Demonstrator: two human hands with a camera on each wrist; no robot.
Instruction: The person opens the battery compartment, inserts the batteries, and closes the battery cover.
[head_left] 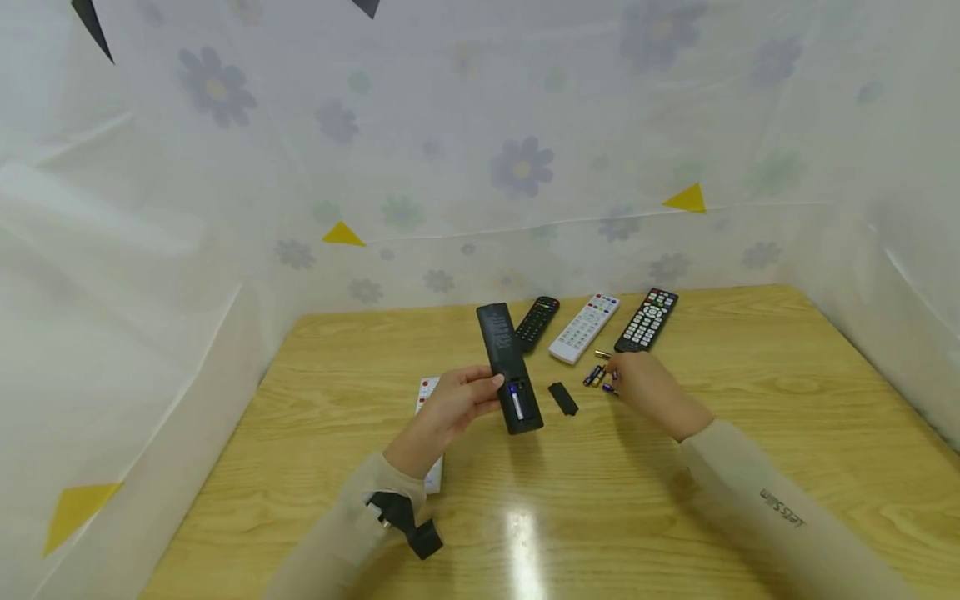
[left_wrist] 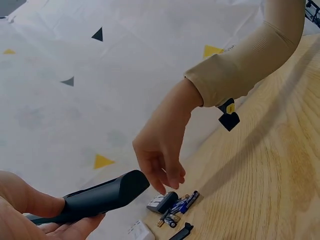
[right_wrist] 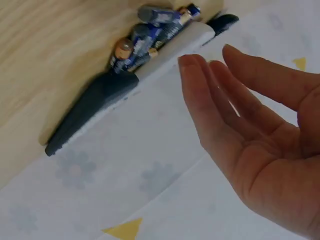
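Observation:
My left hand (head_left: 463, 400) grips a black remote control (head_left: 504, 346), its back turned up. The battery compartment near its lower end is uncovered, with one battery (head_left: 517, 402) visible inside. A small black battery cover (head_left: 563, 399) lies on the table to the right of that remote. Over a loose group of small batteries (head_left: 595, 376) hovers my right hand (head_left: 651, 390). In the right wrist view its fingers (right_wrist: 200, 100) are loosely bent, apart from the thumb, with nothing between them. Below them, apart from the hand, lie the batteries (right_wrist: 150, 40); the head view hides some.
Toward the back lie a small black remote (head_left: 538, 323), a white remote (head_left: 585, 327) and a black remote with white buttons (head_left: 648, 318). Another white remote (head_left: 432, 477) is partly covered by my left arm. A patterned sheet (head_left: 450, 167) hangs around the wooden table (head_left: 300, 467).

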